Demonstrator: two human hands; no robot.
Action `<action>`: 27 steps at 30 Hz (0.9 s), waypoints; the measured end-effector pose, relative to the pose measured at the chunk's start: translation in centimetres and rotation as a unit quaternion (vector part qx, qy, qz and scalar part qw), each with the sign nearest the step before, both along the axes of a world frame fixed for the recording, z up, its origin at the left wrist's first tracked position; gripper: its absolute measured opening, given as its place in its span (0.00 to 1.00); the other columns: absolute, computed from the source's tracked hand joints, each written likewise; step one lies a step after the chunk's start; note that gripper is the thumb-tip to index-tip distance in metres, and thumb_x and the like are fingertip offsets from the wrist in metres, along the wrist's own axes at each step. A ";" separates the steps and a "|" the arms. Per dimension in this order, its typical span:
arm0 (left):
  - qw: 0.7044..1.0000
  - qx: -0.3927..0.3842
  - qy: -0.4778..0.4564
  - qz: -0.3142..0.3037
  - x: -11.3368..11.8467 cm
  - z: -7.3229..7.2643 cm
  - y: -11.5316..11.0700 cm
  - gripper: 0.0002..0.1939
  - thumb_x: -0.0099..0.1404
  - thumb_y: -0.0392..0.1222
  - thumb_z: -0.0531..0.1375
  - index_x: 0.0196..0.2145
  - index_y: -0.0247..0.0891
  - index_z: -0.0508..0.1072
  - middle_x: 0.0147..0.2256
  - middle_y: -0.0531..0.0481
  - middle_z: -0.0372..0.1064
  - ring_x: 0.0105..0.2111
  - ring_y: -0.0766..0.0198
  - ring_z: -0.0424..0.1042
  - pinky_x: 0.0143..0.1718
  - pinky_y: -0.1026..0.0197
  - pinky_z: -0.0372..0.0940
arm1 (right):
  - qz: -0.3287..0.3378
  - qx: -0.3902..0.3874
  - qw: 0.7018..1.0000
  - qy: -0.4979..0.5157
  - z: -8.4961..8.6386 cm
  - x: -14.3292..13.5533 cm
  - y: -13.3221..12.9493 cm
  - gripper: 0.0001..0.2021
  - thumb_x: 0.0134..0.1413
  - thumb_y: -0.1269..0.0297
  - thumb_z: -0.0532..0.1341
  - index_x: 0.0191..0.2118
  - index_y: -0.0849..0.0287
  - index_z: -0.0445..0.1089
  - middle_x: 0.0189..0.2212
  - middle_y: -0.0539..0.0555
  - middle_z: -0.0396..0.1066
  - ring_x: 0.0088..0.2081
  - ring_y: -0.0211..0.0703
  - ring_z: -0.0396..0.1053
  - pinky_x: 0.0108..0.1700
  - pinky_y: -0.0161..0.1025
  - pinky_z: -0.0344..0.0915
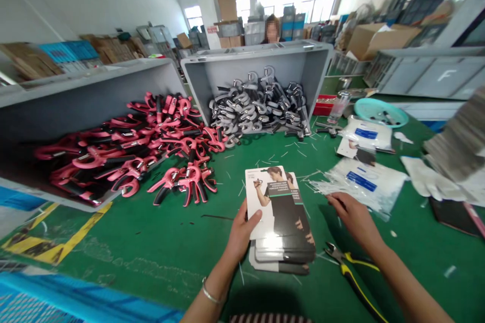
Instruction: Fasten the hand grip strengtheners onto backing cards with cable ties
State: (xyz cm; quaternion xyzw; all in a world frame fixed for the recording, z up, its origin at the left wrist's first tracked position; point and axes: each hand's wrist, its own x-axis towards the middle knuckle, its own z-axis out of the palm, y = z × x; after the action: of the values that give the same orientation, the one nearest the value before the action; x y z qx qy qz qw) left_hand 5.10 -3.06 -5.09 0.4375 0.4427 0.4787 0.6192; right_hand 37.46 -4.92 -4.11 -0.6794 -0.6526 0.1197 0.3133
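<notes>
A stack of printed packaging cards (288, 222), showing a person on white and black, lies in front of me on the green table. My left hand (242, 229) is closed on the left edge of the top card, thumb on its face. To the right, my right hand (350, 212) pinches the ends of thin white cable ties (322, 186) that spill from a clear plastic bag (379, 181). How many ties its fingers hold cannot be made out. Diagonal cutters (352, 272) with yellow-black handles lie below my right hand, jaws apart.
Pink-black hand grip exercisers (151, 136) fill and spill from a tipped grey crate (94, 81); another tipped crate (193, 81) holds grey ones (261, 101). A turquoise dish (361, 107), a grey stack (458, 141) and loose ties are on the right. A person (272, 30) is beyond the crates.
</notes>
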 end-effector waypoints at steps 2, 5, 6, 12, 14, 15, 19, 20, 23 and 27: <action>0.998 0.022 0.044 0.035 -0.8 0.7 0.5 0.27 0.59 0.48 0.67 0.55 0.42 0.73 0.56 0.44 0.70 0.57 0.48 0.66 0.58 0.51 0.60 | -0.003 0.016 1.000 0.013 0.8 0.1 -0.2 0.18 0.62 0.48 0.54 0.39 0.55 0.74 0.39 0.57 0.75 0.40 0.53 0.73 0.46 0.49 0.67; 0.995 0.019 0.043 0.083 -2.2 2.1 0.9 0.24 0.57 0.47 0.68 0.50 0.39 0.75 0.51 0.43 0.73 0.51 0.49 0.71 0.52 0.53 0.65 | -0.050 0.022 0.993 0.105 3.0 -0.7 0.3 0.18 0.60 0.48 0.57 0.43 0.55 0.74 0.35 0.55 0.76 0.34 0.50 0.74 0.42 0.48 0.70; 0.997 -0.001 0.011 0.080 -2.7 2.5 0.8 0.25 0.57 0.48 0.67 0.51 0.38 0.74 0.49 0.42 0.74 0.47 0.50 0.73 0.48 0.54 0.67 | -0.058 0.026 0.985 0.161 3.9 -1.6 0.6 0.17 0.60 0.49 0.58 0.46 0.55 0.73 0.35 0.55 0.76 0.32 0.48 0.75 0.41 0.47 0.71; 0.995 -0.068 -0.068 0.042 -4.2 3.1 -0.1 0.26 0.57 0.46 0.67 0.51 0.35 0.71 0.40 0.45 0.77 0.28 0.64 0.73 0.32 0.63 0.67 | 0.081 0.012 0.895 0.440 7.4 -12.4 2.7 0.11 0.62 0.54 0.59 0.43 0.56 0.67 0.34 0.52 0.76 0.31 0.41 0.76 0.37 0.41 0.75; 0.995 -0.065 -0.063 0.043 -4.6 2.9 -0.3 0.25 0.57 0.45 0.67 0.51 0.35 0.70 0.40 0.45 0.77 0.29 0.64 0.73 0.31 0.64 0.66 | 0.137 -0.028 0.875 0.463 7.2 -16.1 3.4 0.12 0.63 0.52 0.58 0.40 0.56 0.65 0.34 0.53 0.76 0.29 0.40 0.75 0.33 0.40 0.75; 0.995 -0.061 -0.062 0.044 -4.8 2.8 -0.3 0.26 0.57 0.45 0.67 0.52 0.35 0.70 0.42 0.44 0.77 0.30 0.63 0.73 0.32 0.64 0.66 | 0.155 -0.039 0.871 0.464 6.8 -17.5 3.8 0.12 0.63 0.52 0.57 0.40 0.56 0.65 0.35 0.53 0.76 0.28 0.40 0.76 0.32 0.40 0.75; 0.995 -0.055 -0.067 0.039 -6.4 2.4 -0.5 0.28 0.58 0.45 0.67 0.55 0.36 0.70 0.47 0.43 0.75 0.36 0.60 0.74 0.36 0.62 0.67 | 0.174 -0.019 0.887 0.427 5.0 -20.2 5.1 0.13 0.64 0.50 0.56 0.41 0.56 0.64 0.38 0.55 0.77 0.29 0.40 0.76 0.30 0.38 0.75; 0.995 -0.058 -0.071 0.037 -6.8 2.1 -0.6 0.28 0.57 0.45 0.67 0.55 0.37 0.70 0.48 0.43 0.75 0.36 0.60 0.75 0.36 0.62 0.67 | 0.173 -0.014 0.891 0.419 4.6 -20.3 5.3 0.13 0.64 0.50 0.56 0.42 0.56 0.64 0.39 0.55 0.77 0.29 0.41 0.76 0.30 0.38 0.75; 0.990 -0.089 -0.094 0.049 -7.8 0.8 -0.8 0.29 0.58 0.47 0.67 0.55 0.36 0.70 0.46 0.43 0.76 0.33 0.60 0.75 0.33 0.63 0.67 | 0.181 -0.020 0.898 0.400 3.9 -20.2 5.5 0.13 0.65 0.51 0.55 0.44 0.55 0.64 0.41 0.56 0.77 0.30 0.41 0.77 0.30 0.38 0.75; 0.966 -0.166 -0.173 0.098 -7.9 -0.3 -0.7 0.31 0.61 0.57 0.63 0.54 0.31 0.72 0.41 0.40 0.78 0.34 0.55 0.77 0.37 0.58 0.69 | 0.199 -0.045 0.909 0.364 3.7 -20.1 5.4 0.13 0.66 0.52 0.55 0.43 0.56 0.66 0.37 0.55 0.77 0.30 0.41 0.77 0.31 0.38 0.75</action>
State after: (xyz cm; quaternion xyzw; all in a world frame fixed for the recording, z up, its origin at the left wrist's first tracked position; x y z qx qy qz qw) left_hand -2.82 -3.77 -5.43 0.1937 0.4430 0.5247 0.7006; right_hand 17.36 0.49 -0.37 -0.4586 -0.6089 0.4477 0.4674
